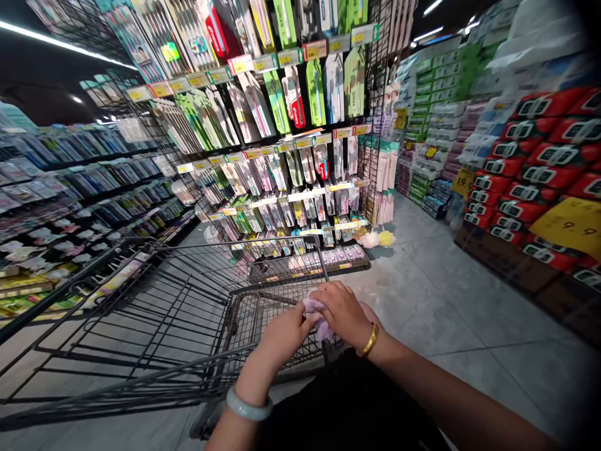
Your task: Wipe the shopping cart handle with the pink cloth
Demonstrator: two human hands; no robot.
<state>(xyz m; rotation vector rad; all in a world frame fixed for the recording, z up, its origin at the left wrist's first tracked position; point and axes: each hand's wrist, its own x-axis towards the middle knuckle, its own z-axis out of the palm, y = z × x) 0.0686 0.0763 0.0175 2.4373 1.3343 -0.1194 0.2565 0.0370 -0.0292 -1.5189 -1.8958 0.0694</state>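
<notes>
Both of my hands meet low in the middle of the head view, closed around a small, fluffy lilac cloth [323, 327]. My left hand [285, 331], with a pale bangle on its wrist, grips the cloth from the left side. From the right, my right hand [345, 312], wearing a gold bracelet, lies over the top of it with curled fingers. Part of the cloth is hidden under the fingers. Just beyond and to the left of my hands is a black wire shopping cart [154, 319].
Ahead stands a rack [282, 144] hung with packaged toothbrushes, price tags along its rows. Stacked red packs [539, 175] line the right side. Shelves of packets [94, 181] stand at left. Grey tiled floor [422, 294] runs between the rack and the red stacks.
</notes>
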